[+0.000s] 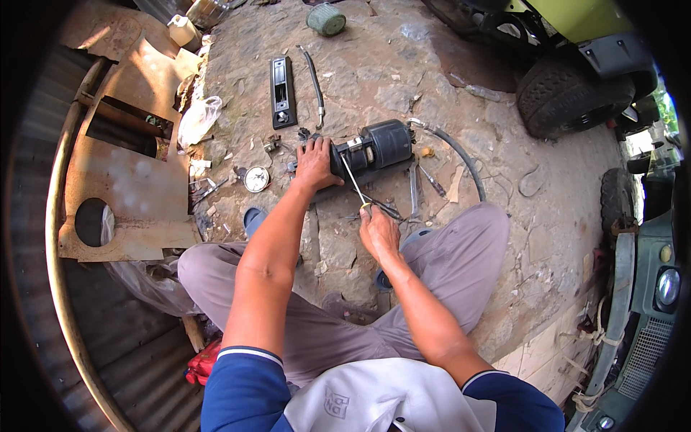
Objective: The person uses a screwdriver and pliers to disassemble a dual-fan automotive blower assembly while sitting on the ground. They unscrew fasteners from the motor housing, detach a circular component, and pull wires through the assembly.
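Observation:
A black cylindrical motor-like unit lies on its side on the stony ground before my bent knees. My left hand is laid over its left end, fingers spread across the top and the thumb toward the middle. In my right hand is a screwdriver, gripped at the handle. Its long metal shaft slants up and left, with the tip at the unit's middle section; whether it sits in a screw is too small to tell. A combination wrench and a second screwdriver lie just right of it.
A dark hose curves away from the unit's right end. Beyond lie a black rectangular panel, a short hose and a green cylindrical filter. A round white dish sits left. Rusty sheet metal and a vehicle tyre flank the ground.

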Demonstrator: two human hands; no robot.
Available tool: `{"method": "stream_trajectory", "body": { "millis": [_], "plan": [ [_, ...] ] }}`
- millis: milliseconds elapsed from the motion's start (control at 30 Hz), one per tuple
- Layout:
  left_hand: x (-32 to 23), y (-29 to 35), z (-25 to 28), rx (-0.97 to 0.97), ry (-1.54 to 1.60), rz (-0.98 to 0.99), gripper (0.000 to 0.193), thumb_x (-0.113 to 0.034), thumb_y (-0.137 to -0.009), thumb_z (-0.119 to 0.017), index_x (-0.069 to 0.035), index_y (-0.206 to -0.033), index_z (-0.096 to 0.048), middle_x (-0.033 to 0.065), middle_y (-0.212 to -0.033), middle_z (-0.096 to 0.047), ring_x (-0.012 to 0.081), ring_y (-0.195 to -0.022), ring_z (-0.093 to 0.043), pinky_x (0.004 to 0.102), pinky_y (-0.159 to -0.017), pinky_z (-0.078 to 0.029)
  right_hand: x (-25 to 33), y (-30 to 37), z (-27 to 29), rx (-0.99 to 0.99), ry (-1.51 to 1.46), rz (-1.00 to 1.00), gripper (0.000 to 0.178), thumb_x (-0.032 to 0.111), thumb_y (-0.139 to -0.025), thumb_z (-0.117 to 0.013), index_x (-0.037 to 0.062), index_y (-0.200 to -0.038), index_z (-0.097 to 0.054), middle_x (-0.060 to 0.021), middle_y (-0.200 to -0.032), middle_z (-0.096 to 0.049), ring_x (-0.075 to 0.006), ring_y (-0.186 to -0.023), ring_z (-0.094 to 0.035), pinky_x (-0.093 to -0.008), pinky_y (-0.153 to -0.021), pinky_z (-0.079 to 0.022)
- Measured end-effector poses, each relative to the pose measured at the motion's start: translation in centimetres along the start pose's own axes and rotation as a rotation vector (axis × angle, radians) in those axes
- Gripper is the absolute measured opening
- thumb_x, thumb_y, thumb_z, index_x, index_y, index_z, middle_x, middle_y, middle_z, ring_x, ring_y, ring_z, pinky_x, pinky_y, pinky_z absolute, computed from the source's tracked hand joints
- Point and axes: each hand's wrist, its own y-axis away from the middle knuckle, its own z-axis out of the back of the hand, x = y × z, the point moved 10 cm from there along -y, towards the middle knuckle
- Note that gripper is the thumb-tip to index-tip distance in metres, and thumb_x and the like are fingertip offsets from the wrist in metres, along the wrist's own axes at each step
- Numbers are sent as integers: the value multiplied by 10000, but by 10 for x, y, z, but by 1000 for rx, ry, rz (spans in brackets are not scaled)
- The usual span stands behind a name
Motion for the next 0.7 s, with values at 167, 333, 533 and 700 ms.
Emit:
{"method": "stream_trajectory", "body": {
  "millis": [167, 333, 533, 700],
  "plan": [
    [3, 2, 1, -28, 3, 5, 1195, -411, -493, -928, -7, -1459, -353, 186, -1467, -436, 354, -1389, -366, 502, -1121, -282, -12, 16, -47, 615, -1309, -610, 373, 406, -992, -569, 42, -1074, -585, -70, -725, -572, -156, -549, -561, -338, -386, -426],
    [0, 1, 4, -14, 4, -7, 1182, -415, -503, -924, -11, -1458, -356, 180, -1478, -428, 358, -1397, -357, 509, -1120, -283, -12, -8, -11, 128, -266, 12, 365, 403, -992, -567, 44, -1052, -579, -55, -739, -568, -131, -529, -546, -296, -352, -392],
    [6, 3, -1, -22, -8, 7, 1198, -429, -499, -927, -16, -1466, -351, 168, -1474, -430, 358, -1398, -354, 519, -1129, -271, 1, 22, -43, 616, -1377, -616, 352, 420, -983, -575, 71, -1024, -552, -40, -736, -564, -112, -492, -526, -264, -350, -362],
    [-1, 0, 0, 13, -11, 8, 1211, -438, -503, -925, -14, -1475, -341, 168, -1500, -407, 357, -1407, -341, 521, -1137, -264, -22, -5, -21, 151, -163, -57, 337, 387, -981, -561, 57, -1051, -545, -64, -767, -600, -123, -590, -592, -278, -355, -397]
  ]
}}
